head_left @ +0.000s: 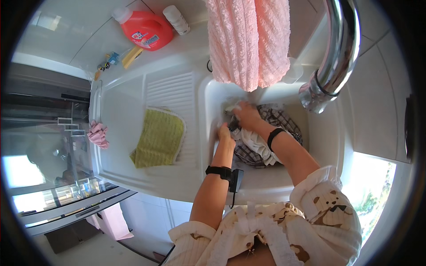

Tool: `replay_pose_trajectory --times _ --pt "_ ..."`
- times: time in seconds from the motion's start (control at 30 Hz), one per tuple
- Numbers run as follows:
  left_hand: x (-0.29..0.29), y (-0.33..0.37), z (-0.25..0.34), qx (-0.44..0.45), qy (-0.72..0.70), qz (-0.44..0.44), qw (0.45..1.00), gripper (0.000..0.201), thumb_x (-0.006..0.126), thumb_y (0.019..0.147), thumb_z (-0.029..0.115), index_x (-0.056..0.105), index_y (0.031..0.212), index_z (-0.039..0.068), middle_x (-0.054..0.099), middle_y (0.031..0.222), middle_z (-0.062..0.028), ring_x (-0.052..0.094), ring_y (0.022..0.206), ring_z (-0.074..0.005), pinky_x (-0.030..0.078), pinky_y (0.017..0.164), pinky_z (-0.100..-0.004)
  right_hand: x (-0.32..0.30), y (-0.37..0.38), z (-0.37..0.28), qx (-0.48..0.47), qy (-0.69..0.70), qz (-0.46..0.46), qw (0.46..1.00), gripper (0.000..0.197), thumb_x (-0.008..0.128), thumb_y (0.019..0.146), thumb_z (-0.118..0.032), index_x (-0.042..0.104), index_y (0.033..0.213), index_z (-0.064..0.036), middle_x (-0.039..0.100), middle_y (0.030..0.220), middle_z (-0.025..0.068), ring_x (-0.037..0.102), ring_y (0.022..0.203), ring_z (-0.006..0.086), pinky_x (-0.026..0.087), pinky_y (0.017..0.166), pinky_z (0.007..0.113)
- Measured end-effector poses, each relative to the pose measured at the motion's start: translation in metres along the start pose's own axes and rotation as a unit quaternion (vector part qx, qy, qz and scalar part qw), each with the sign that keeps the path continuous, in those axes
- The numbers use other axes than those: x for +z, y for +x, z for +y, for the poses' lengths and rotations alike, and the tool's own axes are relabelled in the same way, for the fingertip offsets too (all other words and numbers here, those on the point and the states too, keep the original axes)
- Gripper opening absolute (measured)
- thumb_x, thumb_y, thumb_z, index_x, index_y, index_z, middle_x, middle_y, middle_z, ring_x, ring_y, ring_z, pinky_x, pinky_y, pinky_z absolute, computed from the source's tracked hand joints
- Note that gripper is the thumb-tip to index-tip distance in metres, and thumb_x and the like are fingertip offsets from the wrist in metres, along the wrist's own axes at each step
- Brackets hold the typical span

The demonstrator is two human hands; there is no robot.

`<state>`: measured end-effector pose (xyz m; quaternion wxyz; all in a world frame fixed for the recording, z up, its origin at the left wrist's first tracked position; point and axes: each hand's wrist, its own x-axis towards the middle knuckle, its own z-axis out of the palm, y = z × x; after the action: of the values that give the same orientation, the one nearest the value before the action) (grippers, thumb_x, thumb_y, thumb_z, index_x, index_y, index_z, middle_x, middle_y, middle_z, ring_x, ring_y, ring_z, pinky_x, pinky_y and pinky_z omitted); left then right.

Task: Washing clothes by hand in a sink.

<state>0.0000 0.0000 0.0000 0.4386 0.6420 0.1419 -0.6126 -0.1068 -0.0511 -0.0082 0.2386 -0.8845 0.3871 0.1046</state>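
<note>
A wet dark-and-white plaid garment [279, 117] lies bunched in the sink basin [319, 133], with a white piece of cloth [255, 144] across its middle. My right hand [246, 114] is closed on the cloth at the basin's far left, and its fingers are a little blurred. Just nearer and to the left, my left hand [226, 134] grips the edge of the same bundle beside the basin's left wall. Whitish suds show around the right fingers. The fingertips of both hands are partly hidden in the folds.
A folded green towel [160, 138] rests on the ribbed board left of the basin. Pink towels [248, 40] hang over the far side, beside a chrome faucet [330, 80]. A red detergent bottle [146, 31], white bottle [176, 20] and pink cloth [97, 134] sit farther left.
</note>
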Motion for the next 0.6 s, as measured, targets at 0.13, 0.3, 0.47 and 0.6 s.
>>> replay_pose_trajectory --times 0.13,0.3,0.47,0.6 --pt "0.013 -0.008 -0.002 0.009 0.010 -0.045 0.999 0.032 0.034 0.084 0.028 0.044 0.108 0.010 0.047 0.111 -0.0088 0.048 0.100 -0.0229 0.039 0.083 -0.0414 -0.008 -0.010 0.001 0.248 0.250 0.149 0.924 0.045 0.061 0.058 -0.019 0.053 0.102 -0.0117 0.045 0.109 0.0168 0.046 0.099 0.0335 0.043 0.077 0.036" --pt "-0.001 -0.013 -0.004 -0.013 -0.068 -0.163 0.984 0.038 0.027 0.085 0.032 0.045 0.106 0.007 0.052 0.103 -0.0117 0.051 0.096 -0.0247 0.041 0.083 -0.0415 -0.046 -0.061 -0.037 0.155 0.601 0.140 0.772 0.038 0.059 0.059 -0.009 0.055 0.096 -0.0018 0.056 0.072 0.0119 0.055 0.067 0.0197 0.044 0.064 0.029" --pt "0.024 -0.083 -0.007 0.017 -0.124 -0.330 0.936 0.043 0.025 0.084 0.038 0.050 0.103 0.008 0.055 0.098 -0.0079 0.054 0.091 -0.0239 0.045 0.078 -0.0382 -0.098 -0.109 -0.059 0.086 0.797 0.184 0.570 0.022 0.059 0.071 -0.011 0.053 0.088 -0.0001 0.054 0.081 0.0083 0.051 0.071 0.0164 0.041 0.066 0.025" --pt "0.031 -0.075 -0.016 -0.008 -0.221 -0.521 0.824 0.040 0.029 0.085 0.042 0.050 0.099 0.011 0.055 0.096 -0.0072 0.054 0.088 -0.0226 0.045 0.075 -0.0378 -0.093 -0.125 -0.080 0.052 0.379 0.486 0.786 0.020 0.060 0.073 -0.022 0.056 0.082 -0.0048 0.051 0.079 0.0095 0.055 0.067 0.0257 0.044 0.063 0.034"
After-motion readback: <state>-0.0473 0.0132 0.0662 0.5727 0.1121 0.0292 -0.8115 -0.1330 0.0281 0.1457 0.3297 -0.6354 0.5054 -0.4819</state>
